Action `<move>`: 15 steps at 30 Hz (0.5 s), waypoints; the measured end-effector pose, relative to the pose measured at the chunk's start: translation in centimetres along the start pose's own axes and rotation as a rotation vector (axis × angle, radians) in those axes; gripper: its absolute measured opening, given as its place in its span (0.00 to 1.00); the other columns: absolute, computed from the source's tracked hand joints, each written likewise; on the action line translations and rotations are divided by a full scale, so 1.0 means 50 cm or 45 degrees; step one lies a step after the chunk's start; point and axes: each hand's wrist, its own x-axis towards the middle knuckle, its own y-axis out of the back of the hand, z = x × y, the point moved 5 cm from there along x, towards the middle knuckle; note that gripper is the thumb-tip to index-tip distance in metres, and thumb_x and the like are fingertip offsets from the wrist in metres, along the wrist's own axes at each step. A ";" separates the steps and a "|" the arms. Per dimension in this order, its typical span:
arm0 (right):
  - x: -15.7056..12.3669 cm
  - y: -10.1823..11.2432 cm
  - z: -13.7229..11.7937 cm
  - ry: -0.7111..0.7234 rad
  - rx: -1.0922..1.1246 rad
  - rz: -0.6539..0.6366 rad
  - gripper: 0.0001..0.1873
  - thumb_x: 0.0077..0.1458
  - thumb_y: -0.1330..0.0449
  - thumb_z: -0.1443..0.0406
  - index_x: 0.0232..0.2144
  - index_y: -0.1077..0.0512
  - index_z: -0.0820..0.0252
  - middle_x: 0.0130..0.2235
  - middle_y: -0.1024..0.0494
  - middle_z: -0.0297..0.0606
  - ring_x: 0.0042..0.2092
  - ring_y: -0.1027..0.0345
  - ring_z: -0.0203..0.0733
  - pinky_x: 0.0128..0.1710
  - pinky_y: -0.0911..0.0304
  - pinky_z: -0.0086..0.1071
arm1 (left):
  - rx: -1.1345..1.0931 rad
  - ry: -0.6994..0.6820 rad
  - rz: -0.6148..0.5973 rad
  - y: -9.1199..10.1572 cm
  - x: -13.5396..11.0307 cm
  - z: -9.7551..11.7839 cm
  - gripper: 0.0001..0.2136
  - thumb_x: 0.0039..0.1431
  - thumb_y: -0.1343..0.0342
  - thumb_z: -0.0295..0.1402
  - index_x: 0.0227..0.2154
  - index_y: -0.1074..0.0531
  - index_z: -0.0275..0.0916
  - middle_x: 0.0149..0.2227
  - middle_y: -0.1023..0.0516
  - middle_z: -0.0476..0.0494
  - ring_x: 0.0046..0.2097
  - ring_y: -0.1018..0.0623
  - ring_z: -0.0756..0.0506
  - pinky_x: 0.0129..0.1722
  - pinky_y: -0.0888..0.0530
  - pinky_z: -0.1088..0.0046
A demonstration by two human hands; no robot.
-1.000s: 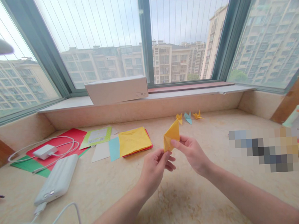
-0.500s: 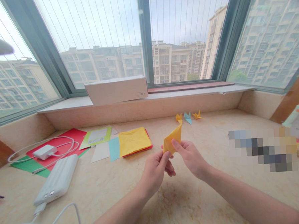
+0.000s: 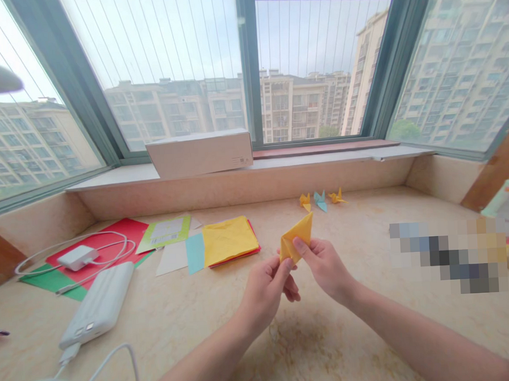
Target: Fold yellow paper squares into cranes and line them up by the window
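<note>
A folded yellow paper piece (image 3: 298, 237) is held in the air above the marble counter, its long point aimed up and to the right. My left hand (image 3: 266, 289) pinches its lower left corner between thumb and fingers. My right hand (image 3: 324, 263) grips the lower middle of the same piece, thumb on the front. Both hands are closed on the paper and nearly touch each other.
A stack of coloured paper sheets (image 3: 229, 240) lies left of the hands. Three small folded paper cranes (image 3: 321, 199) stand near the back wall. A white power bank (image 3: 98, 304), a white charger with cable (image 3: 76, 258) and a cardboard box (image 3: 200, 152) on the sill are at left.
The yellow piece has tilted from nearly upright to leaning right, and both hands have shifted slightly right while keeping their grip.
</note>
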 end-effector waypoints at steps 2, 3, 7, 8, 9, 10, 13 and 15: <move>0.002 0.001 -0.003 0.060 0.023 -0.011 0.21 0.58 0.39 0.51 0.45 0.27 0.60 0.36 0.21 0.40 0.37 0.28 0.42 0.38 0.34 0.35 | -0.017 -0.005 0.019 0.006 0.003 0.002 0.19 0.59 0.45 0.49 0.30 0.31 0.35 0.17 0.27 0.50 0.19 0.25 0.49 0.19 0.31 0.78; 0.003 0.001 -0.003 0.080 0.034 -0.017 0.25 0.55 0.36 0.53 0.51 0.31 0.58 0.41 0.21 0.41 0.41 0.27 0.44 0.40 0.33 0.36 | -0.020 -0.006 0.029 0.008 0.004 0.003 0.19 0.59 0.45 0.50 0.29 0.31 0.35 0.17 0.28 0.51 0.18 0.25 0.49 0.19 0.31 0.78; 0.005 0.008 0.002 0.076 0.020 0.036 0.39 0.53 0.33 0.57 0.62 0.47 0.52 0.48 0.23 0.44 0.47 0.27 0.47 0.45 0.31 0.40 | 0.004 0.023 0.020 0.011 0.008 0.003 0.19 0.59 0.44 0.50 0.28 0.34 0.37 0.16 0.30 0.54 0.16 0.27 0.50 0.16 0.33 0.79; 0.005 0.012 0.002 0.075 0.023 0.064 0.37 0.55 0.35 0.57 0.62 0.47 0.52 0.47 0.22 0.43 0.47 0.27 0.46 0.47 0.31 0.41 | 0.010 0.033 0.003 0.009 0.007 0.002 0.19 0.58 0.44 0.50 0.29 0.35 0.37 0.16 0.30 0.54 0.16 0.27 0.50 0.16 0.33 0.79; 0.005 0.015 0.003 0.075 0.033 0.092 0.36 0.57 0.36 0.56 0.62 0.47 0.52 0.46 0.22 0.42 0.46 0.26 0.46 0.47 0.32 0.42 | 0.016 0.038 -0.013 0.008 0.007 0.001 0.18 0.58 0.44 0.50 0.31 0.35 0.37 0.16 0.30 0.55 0.15 0.28 0.50 0.15 0.33 0.79; 0.006 0.018 0.003 0.078 0.043 0.118 0.35 0.58 0.37 0.56 0.62 0.47 0.52 0.44 0.21 0.42 0.44 0.25 0.45 0.47 0.32 0.42 | 0.020 0.040 -0.027 0.006 0.006 -0.001 0.18 0.58 0.43 0.50 0.33 0.35 0.38 0.16 0.30 0.55 0.15 0.28 0.50 0.15 0.33 0.79; 0.007 0.025 0.001 0.083 0.058 0.174 0.36 0.59 0.38 0.56 0.63 0.49 0.51 0.39 0.20 0.38 0.40 0.23 0.44 0.44 0.30 0.41 | 0.020 0.037 -0.032 0.006 0.004 -0.006 0.18 0.58 0.43 0.50 0.37 0.38 0.40 0.17 0.30 0.57 0.15 0.28 0.50 0.15 0.33 0.80; 0.008 0.028 0.000 0.090 0.059 0.189 0.36 0.59 0.39 0.57 0.63 0.50 0.50 0.36 0.20 0.35 0.38 0.23 0.43 0.42 0.30 0.39 | 0.021 0.032 -0.026 0.008 0.003 -0.010 0.18 0.60 0.45 0.50 0.37 0.39 0.41 0.18 0.29 0.56 0.15 0.27 0.50 0.15 0.34 0.80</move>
